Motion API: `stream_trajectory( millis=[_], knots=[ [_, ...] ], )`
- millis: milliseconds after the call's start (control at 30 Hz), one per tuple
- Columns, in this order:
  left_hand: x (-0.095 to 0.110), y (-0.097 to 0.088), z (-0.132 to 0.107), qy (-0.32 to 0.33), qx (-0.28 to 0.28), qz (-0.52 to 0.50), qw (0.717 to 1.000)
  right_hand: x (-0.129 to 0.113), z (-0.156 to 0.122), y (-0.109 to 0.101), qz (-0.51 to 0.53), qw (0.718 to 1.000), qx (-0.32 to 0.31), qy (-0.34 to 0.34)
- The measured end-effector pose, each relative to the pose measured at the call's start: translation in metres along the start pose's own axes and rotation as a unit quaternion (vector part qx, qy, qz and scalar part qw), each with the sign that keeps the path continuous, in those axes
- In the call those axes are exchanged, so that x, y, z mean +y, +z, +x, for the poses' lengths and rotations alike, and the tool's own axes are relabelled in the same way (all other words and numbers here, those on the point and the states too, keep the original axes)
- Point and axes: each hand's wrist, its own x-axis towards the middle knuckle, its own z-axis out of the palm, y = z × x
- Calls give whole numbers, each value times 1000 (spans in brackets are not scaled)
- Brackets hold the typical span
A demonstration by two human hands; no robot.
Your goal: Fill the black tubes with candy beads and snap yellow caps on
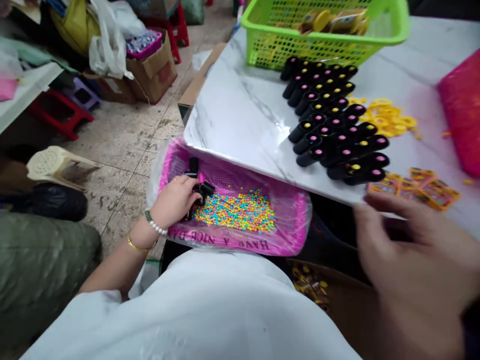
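My left hand (175,199), with a bracelet and a bangle on its wrist, reaches into the left end of a plastic-lined pink basket (299,220). Its fingers are closed on a small black tube (204,192), and a few more black pieces lie around it. Beside them spreads a heap of tiny coloured beads (240,210). My right hand (408,245), blurred by motion, hovers at the table's front edge near orange printed packets (431,190); whether it holds anything is unclear. Rows of black tubes (337,130) with pink or yellow centres stand on the table.
A green basket (262,45) with yellow-capped items stands at the table's back. Yellow rings (386,117) lie right of the tubes, near a bright pink container (463,110). Below the table is a box of yellow pieces (311,287). Stools and cartons (152,72) stand at left.
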Motion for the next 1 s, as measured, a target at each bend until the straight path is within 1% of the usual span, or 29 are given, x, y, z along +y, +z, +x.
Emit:
stream_trajectory(
  millis=[33,67,100,133,200,267,333,400,467,533,600,633,667,700,733,800,833,900,967,1000],
  knots=[
    [0,1,6,8,-5,34,999,-15,-3,6,27,1000,7,-2],
    [1,4,11,18,-14,62,998,-28,-4,13,61,998,-2,-22],
    [3,6,17,28,-25,84,996,-41,-3,22,93,994,-27,-47],
    [6,9,22,35,-35,100,994,-51,-2,31,124,987,-67,-81],
    [13,16,29,42,-46,110,992,-65,4,51,166,970,-125,-127],
    [19,23,32,56,-46,97,993,-72,12,70,195,959,-153,-135],
    [23,29,32,71,-59,75,993,-78,19,89,220,948,-195,-124],
    [26,33,29,62,-100,35,992,-86,24,106,230,930,-258,-125],
    [27,35,25,34,-133,-47,989,-95,26,121,224,908,-321,-150],
    [28,32,20,7,-145,-158,977,-102,26,131,216,888,-368,-174],
    [28,27,14,-13,-151,-250,956,-104,25,134,217,866,-409,-186],
    [27,23,11,-20,-151,-270,951,-103,24,133,220,855,-430,-191],
    [26,19,8,-23,-145,-265,953,-101,24,131,223,843,-448,-197],
    [24,16,5,-20,-129,-237,963,-97,24,128,223,834,-461,-206],
    [22,13,3,-14,-105,-188,977,-93,25,125,220,829,-465,-218],
    [18,9,-2,1,-58,-56,997,-86,25,118,203,834,-451,-243],
    [17,9,-3,10,-52,6,999,-83,24,115,191,836,-445,-257],
    [17,11,-5,27,-75,88,993,-79,21,111,167,826,-459,-280],
    [20,16,-5,59,-127,117,983,-78,16,112,144,816,-483,-283],
    [21,18,-5,78,-148,118,979,-78,15,113,134,820,-482,-280]
  ],
)
